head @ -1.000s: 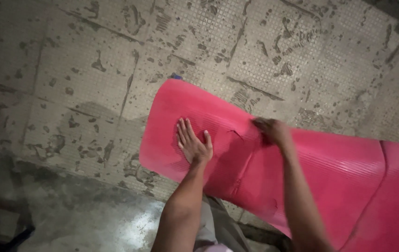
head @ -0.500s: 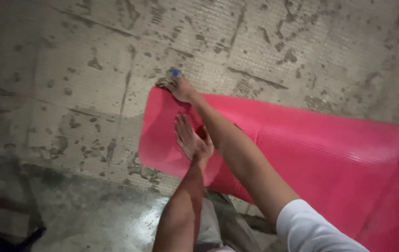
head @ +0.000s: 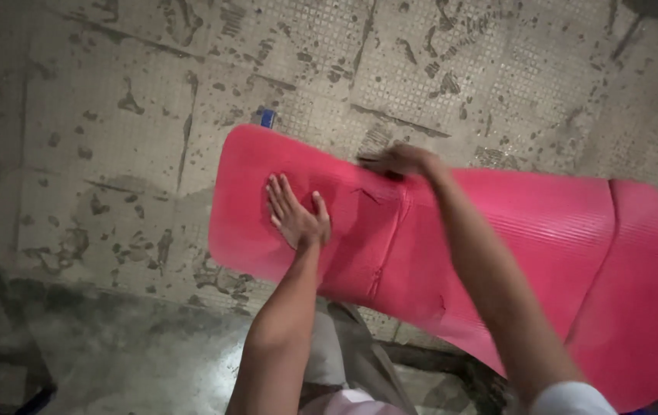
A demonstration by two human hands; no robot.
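While left hand (head: 296,217) stays flat, fingers spread, on pink foam mat (head: 498,238) lying across stained tiled floor (head: 114,115) — right hand (head: 402,160) pulled back from far corner to top edge, fingers blurred, grip unclear — smoothing under way. Small blue object (head: 267,117) beside corner.

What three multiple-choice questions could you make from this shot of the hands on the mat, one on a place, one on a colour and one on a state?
1. Where does the left hand lie?
A. flat on the mat
B. on the bare floor
C. in the air

2. What colour is the mat?
A. green
B. pink-red
C. black

3. How does the right hand stand?
A. closed round a bottle
B. resting on the knee
C. at the mat's far edge, holding nothing

Key: 1 A, palm down with fingers spread on the mat. 2 B, its ribbed surface is pink-red against the grey stained floor. 3 C, the fingers lie along the far edge.
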